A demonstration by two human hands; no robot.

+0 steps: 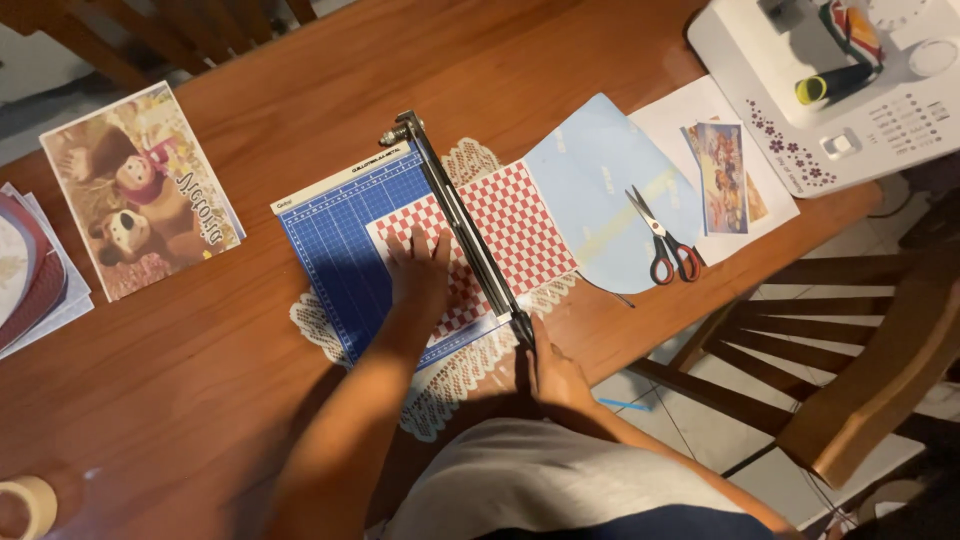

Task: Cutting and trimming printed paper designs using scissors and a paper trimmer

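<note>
Wooden table (230,330) | left hand (418,272) flat — checkered paper (520,225) | right hand (553,372) gripping cutter blade handle (523,328)

Over on the far left of the bench (230,400) lies a rectangular printed card (140,190), tilted, in autumn browns and yellows, showing a cartoon girl in pink and a brown bear. Across the bench, by the white machine (830,90), a small upright rectangular picture print (722,176) in blues, reds and oranges rests on a white sheet (690,125). The machine carries a panel of small printed symbols (908,122) on its right side and a trail of purple flower decals (785,145) along its near edge.
</note>
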